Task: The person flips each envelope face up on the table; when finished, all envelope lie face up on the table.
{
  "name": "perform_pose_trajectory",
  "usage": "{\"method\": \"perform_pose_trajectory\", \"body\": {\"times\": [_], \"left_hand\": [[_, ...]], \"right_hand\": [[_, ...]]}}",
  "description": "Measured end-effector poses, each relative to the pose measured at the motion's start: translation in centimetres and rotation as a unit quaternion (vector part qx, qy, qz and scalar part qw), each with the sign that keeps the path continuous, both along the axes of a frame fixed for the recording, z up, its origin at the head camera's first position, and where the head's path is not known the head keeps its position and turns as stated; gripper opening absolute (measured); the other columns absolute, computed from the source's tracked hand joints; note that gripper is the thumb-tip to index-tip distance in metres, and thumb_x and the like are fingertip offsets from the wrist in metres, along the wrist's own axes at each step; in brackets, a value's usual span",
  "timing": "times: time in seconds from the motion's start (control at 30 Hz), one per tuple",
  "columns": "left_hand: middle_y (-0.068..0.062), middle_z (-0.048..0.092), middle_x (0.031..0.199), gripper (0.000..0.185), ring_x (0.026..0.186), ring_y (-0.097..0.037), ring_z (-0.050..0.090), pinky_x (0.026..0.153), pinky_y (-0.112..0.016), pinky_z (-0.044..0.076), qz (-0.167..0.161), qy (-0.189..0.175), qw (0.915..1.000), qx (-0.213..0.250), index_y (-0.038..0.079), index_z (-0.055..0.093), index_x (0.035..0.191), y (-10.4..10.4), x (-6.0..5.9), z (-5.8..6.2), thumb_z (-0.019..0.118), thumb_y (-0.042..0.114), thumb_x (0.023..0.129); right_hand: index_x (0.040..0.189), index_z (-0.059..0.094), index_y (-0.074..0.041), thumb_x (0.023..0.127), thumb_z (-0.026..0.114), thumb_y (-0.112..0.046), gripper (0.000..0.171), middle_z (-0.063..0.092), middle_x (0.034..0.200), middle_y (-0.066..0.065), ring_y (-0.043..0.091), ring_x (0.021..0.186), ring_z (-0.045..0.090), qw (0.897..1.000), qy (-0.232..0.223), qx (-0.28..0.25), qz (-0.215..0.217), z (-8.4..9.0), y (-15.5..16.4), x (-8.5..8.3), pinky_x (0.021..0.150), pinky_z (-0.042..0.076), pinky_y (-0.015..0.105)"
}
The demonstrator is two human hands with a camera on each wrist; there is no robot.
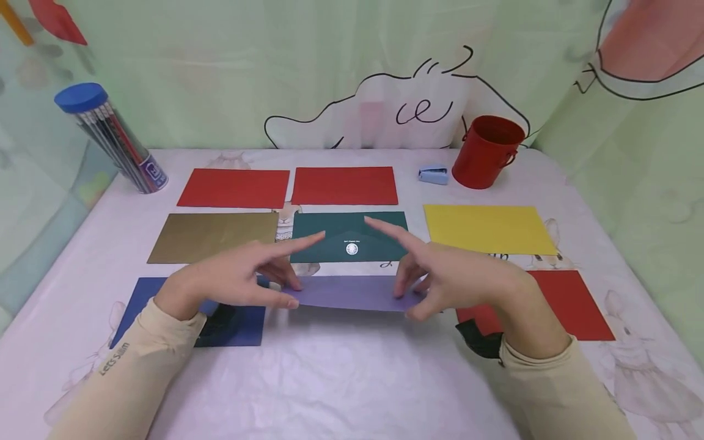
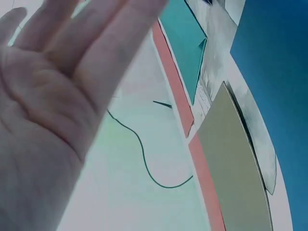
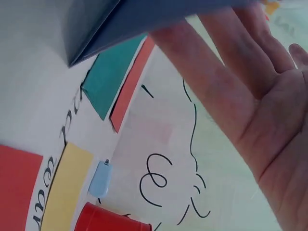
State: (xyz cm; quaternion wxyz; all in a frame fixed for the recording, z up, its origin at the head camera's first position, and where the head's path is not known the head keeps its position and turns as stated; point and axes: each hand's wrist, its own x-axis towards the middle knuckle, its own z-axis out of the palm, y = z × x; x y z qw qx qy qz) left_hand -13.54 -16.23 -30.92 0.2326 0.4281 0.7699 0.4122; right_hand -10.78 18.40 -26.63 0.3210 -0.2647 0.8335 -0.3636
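Head view: purple envelope [image 1: 352, 292] pinched at both ends, left hand [image 1: 231, 282] and right hand [image 1: 456, 278], index fingers extended; fold step apparently underway, next needing firm crease pressure on bench [image 1: 352, 379].

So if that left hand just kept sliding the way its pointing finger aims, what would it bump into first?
Probably the right hand: the left hand's forefinger aims right, over the green envelope. Depth is unclear, so it might pass behind.

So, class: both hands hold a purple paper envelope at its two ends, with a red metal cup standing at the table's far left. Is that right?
Not quite. The red metal cup stands at the far right, as the head view shows. The left hand and right hand do hold the purple paper envelope at its two ends.
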Motion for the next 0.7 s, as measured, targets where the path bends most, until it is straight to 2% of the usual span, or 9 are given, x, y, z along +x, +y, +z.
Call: {"method": "perform_pose_trajectory", "body": {"times": [0.1,0.23,0.47,0.57,0.7], "left_hand": [[0.002,0.074,0.097,0.084,0.091,-0.016,0.073,0.087,-0.034,0.056,0.01,0.024,0.999,0.037,0.024,0.025,0.161,0.0,-0.2,0.1,0.074,0.018,0.094],[0.004,0.075,0.088,0.072,0.083,-0.019,0.074,0.078,-0.033,0.059,0.041,0.091,0.9931,0.061,0.019,0.036,0.157,0.1,-0.4,0.1,0.07,0.011,0.095],[0.0,0.075,0.105,0.061,0.091,-0.011,0.073,0.075,-0.034,0.059,0.1,0.22,0.9695,0.04,0.018,0.044,0.151,0.3,-0.5,0.0,0.067,0.007,0.097],[-0.002,0.074,0.107,0.057,0.093,-0.013,0.072,0.076,-0.036,0.058,0.115,0.25,0.9608,0.034,0.018,0.047,0.148,0.4,-0.6,-0.2,0.067,0.004,0.096],[-0.002,0.072,0.111,0.055,0.097,-0.018,0.072,0.08,-0.038,0.059,0.13,0.268,0.9542,0.031,0.016,0.052,0.142,0.6,-0.7,-0.5,0.071,0.001,0.092]], "right_hand": [[0.157,-0.003,-0.049,0.08,0.082,-0.002,0.123,0.07,0.097,0.003,0.02,0.095,0.069,0.999,0.028,-0.024,-0.011,0.2,0.4,-0.1,0.09,0.054,0.045],[0.159,0.002,-0.041,0.083,0.078,-0.003,0.114,0.07,0.091,-0.001,0.016,0.088,0.07,0.994,0.099,-0.033,-0.028,0.5,0.7,-0.2,0.088,0.055,0.042],[0.158,0.015,-0.037,0.087,0.07,0.0,0.097,0.07,0.092,-0.005,0.009,0.086,0.067,0.975,0.216,-0.011,-0.051,0.3,0.7,-0.8,0.084,0.057,0.037],[0.156,0.025,-0.033,0.089,0.067,0.001,0.086,0.07,0.095,-0.004,0.01,0.087,0.066,0.968,0.244,-0.01,-0.049,0.0,0.8,-1.0,0.081,0.057,0.037],[0.146,0.038,-0.025,0.089,0.067,0.002,0.069,0.069,0.098,-0.002,0.011,0.085,0.064,0.961,0.271,-0.009,-0.048,-0.4,0.8,-1.4,0.074,0.055,0.034]]}}
